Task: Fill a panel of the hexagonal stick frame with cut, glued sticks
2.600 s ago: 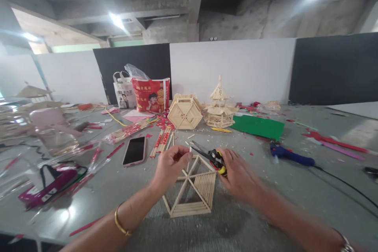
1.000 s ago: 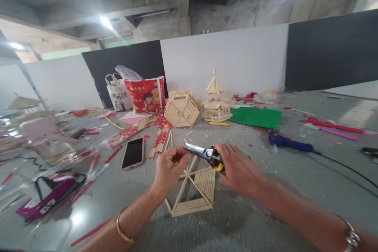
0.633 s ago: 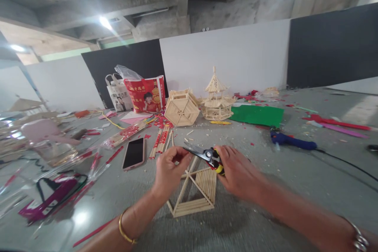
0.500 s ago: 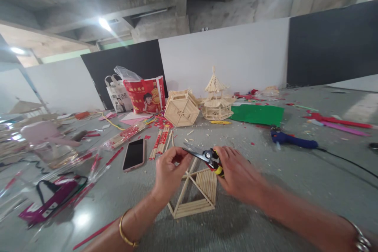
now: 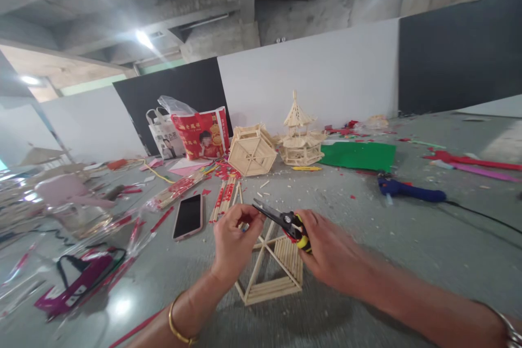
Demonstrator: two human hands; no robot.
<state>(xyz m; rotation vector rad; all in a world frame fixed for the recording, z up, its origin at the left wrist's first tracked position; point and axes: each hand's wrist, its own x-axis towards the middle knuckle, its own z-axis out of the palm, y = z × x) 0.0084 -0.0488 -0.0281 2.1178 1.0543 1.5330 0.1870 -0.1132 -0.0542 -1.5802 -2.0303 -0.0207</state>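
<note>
My right hand (image 5: 322, 244) is wrapped round the yellow and black handles of a pair of cutters (image 5: 287, 219), whose dark blades point left. Near the blade tips, my left hand (image 5: 236, 236) is pinched closed; what its fingers hold is too small to make out. Below both hands a hexagonal stick frame (image 5: 273, 288) lies on the grey surface, with rows of sticks filling its right and lower sections. Behind stand a hexagonal stick piece (image 5: 253, 156), tilted to show its spoked face, and a small stick pavilion (image 5: 302, 147) with a pointed roof.
A phone (image 5: 188, 217) and red-marked stick bundles (image 5: 224, 199) lie left of centre. A green sheet (image 5: 359, 156) and a blue corded tool (image 5: 411, 191) are at the right. A red bag (image 5: 202, 136) stands behind; a purple item (image 5: 77, 283) sits front left.
The cutter blades have drawn closer together in my right hand. The view has shifted slightly, and my left hand stays pinched near the blade tips.
</note>
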